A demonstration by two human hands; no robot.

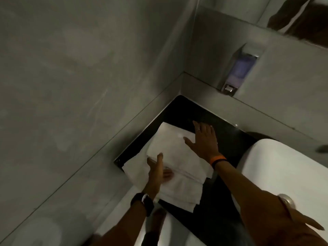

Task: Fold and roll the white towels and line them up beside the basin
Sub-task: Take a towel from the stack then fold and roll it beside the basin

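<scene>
A stack of folded white towels (174,157) lies on the black counter (218,132) in the corner by the grey wall. My left hand (158,172) grips the near left edge of the top towel, thumb on top and fingers tucked under the fold. My right hand (204,141) rests flat with its fingers spread on the far right edge of the towels. A lower towel (182,194) sticks out toward me and hangs over the counter's front edge. The white basin (284,171) stands to the right of the towels.
A wall-mounted soap dispenser (239,70) hangs above the counter's back right. Grey walls close in on the left and back. A chrome knob (286,201) sits on the basin near my right forearm. A toilet roll (35,233) shows at the bottom left.
</scene>
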